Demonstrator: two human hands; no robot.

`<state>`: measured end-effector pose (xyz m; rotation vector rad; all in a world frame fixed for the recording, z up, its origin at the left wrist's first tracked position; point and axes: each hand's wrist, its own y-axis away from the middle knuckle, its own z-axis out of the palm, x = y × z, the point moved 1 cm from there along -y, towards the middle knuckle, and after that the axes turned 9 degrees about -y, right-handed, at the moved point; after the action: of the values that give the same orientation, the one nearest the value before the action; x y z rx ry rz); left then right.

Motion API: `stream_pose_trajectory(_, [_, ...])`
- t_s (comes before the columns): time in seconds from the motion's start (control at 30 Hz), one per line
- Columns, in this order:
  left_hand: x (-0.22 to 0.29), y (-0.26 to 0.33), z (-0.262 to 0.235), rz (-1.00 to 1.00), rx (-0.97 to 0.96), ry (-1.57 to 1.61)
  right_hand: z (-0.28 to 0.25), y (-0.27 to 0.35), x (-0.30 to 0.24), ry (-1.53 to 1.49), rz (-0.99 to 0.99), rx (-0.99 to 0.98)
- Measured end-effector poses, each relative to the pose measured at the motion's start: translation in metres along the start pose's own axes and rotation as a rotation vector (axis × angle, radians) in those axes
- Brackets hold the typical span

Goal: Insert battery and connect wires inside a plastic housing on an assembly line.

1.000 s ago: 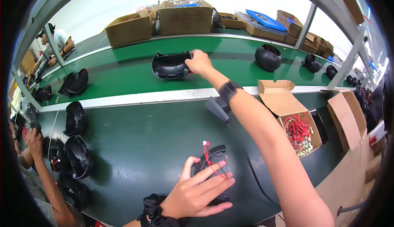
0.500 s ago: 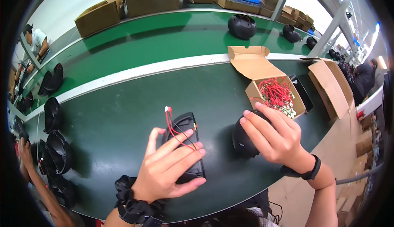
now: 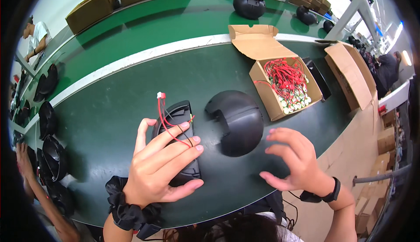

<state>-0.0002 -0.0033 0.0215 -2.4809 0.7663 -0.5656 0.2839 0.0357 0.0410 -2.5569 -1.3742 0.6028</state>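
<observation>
Black shell [image 3: 245, 126], newly clear of right hand [image 3: 296, 158]

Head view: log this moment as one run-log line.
left hand: spread over black curved plastic housing with red and black wires; right hand: open beside black rounded plastic shell; brown cardboard box: red leads inside

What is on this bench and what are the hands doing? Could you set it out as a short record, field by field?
Left hand: fingers spread over a black part
Wiring: red and black leads over that part, with a small white connector at one end
Right hand: open, beside a rounded black shell, not visibly touching it
Shell: notched on the side toward the left hand
Surface: dark green worktop
Supplies: open cardboard box of red wires
Far left: more black shells, another person's hand
</observation>
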Motion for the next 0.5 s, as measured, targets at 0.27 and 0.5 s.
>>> stream_pose_trajectory(0.27, [0.003,-0.005,0.004,0.019,-0.024,-0.039,0.041,-0.074,0.013,-0.076,0.099,0.174])
stream_pose_trajectory(0.5, [0.004,-0.002,0.000,0.027,-0.056,-0.098,0.043,-0.079,0.037,-0.961,0.278,0.247])
